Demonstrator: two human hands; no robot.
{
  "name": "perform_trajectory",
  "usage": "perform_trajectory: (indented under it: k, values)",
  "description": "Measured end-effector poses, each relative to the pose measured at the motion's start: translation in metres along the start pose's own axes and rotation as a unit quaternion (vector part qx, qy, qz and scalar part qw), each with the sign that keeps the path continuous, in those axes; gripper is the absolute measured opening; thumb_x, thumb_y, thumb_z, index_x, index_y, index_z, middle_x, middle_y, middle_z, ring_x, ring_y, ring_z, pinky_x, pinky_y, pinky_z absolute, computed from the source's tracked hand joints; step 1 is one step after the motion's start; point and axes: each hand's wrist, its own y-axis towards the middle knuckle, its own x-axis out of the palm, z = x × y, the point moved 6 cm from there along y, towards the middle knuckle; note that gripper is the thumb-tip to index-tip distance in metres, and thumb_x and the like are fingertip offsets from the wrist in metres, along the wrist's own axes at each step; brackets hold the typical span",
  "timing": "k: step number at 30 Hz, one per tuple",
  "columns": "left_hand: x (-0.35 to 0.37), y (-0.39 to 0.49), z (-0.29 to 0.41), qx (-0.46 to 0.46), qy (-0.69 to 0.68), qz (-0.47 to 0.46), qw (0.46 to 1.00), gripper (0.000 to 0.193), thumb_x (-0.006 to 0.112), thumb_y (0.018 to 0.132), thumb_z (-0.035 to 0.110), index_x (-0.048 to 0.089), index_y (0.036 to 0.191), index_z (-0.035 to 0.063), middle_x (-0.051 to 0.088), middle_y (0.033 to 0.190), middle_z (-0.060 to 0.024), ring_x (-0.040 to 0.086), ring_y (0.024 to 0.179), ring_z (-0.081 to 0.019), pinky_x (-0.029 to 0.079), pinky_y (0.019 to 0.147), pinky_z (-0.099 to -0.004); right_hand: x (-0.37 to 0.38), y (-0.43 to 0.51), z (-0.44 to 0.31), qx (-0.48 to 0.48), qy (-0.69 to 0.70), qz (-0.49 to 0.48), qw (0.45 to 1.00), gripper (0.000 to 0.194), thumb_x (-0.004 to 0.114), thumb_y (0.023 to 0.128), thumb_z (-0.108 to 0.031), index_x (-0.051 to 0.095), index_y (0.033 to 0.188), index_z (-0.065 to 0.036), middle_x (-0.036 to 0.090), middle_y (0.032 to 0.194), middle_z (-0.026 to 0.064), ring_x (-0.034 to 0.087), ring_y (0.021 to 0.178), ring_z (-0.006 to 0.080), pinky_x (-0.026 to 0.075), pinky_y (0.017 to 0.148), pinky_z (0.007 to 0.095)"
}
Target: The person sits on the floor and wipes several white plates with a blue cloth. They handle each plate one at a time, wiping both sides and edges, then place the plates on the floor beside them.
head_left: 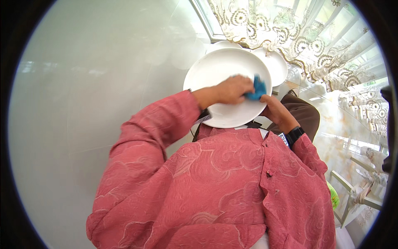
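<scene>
A large round white plate (pixel 228 63) is held up in front of my chest, its inner face turned toward me. My left hand (pixel 233 89), blurred by motion, grips a crumpled blue cloth (pixel 258 88) against the right part of that face. On the plate's right rim, my right hand (pixel 277 112) has its thumb in front and its fingers hidden behind. A black band (pixel 294 135) circles the right wrist.
Beyond the held plate are another white plate (pixel 275 67) and a partly covered white one (pixel 225 44). A patterned sheer curtain (pixel 298 40) hangs at upper right. My brown-trousered leg (pixel 300 110) is beside the plate. Pale-framed furniture (pixel 348 186) stands at lower right.
</scene>
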Motion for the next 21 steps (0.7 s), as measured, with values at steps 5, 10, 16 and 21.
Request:
perform_trajectory:
  k: [5,10,16,21]
  values:
    - [-0.024,-0.089,0.017,-0.009,-0.030,-0.059,0.998,0.036,0.069,0.070,0.006,0.068,0.102,0.0212,0.055,0.121,-0.0064,0.048,0.122,-0.0281,0.040,0.094,-0.0429,-0.004,-0.004,0.001,0.008,-0.002,0.018,1.000,0.052,0.049,0.085,-0.019,0.042,0.130,0.007,0.058,0.118,0.0190,0.065,0.100,0.0296,0.054,0.090,0.0460]
    - [-0.059,-0.123,-0.049,-0.208,0.269,0.041,0.939,0.037,0.064,0.078,0.008,0.065,0.111,0.0250,0.053,0.122,-0.0121,0.054,0.108,-0.0316,0.047,0.089,-0.0429,0.002,-0.003,-0.004,0.007,-0.030,-0.012,0.999,0.060,0.050,0.084,-0.020,0.036,0.136,0.007,0.056,0.125,0.0217,0.061,0.110,0.0312,0.047,0.100,0.0456]
    - [-0.035,-0.032,-0.058,-0.254,0.199,0.067,0.944,0.039,0.060,0.079,0.008,0.060,0.118,0.0148,0.053,0.114,-0.0135,0.055,0.099,-0.0341,0.048,0.087,-0.0437,0.005,0.002,-0.009,-0.011,-0.019,-0.021,1.000,0.046,0.049,0.084,-0.018,0.046,0.123,0.007,0.062,0.107,0.0181,0.066,0.089,0.0291,0.054,0.077,0.0415]
    - [-0.007,-0.018,0.031,0.004,-0.004,-0.034,0.999,0.033,0.064,0.077,0.015,0.060,0.109,0.0128,0.055,0.106,-0.0109,0.055,0.097,-0.0333,0.047,0.086,-0.0419,0.002,-0.001,-0.002,-0.016,-0.004,0.010,1.000,0.041,0.048,0.084,-0.017,0.051,0.118,0.006,0.064,0.100,0.0164,0.067,0.085,0.0287,0.058,0.075,0.0428]
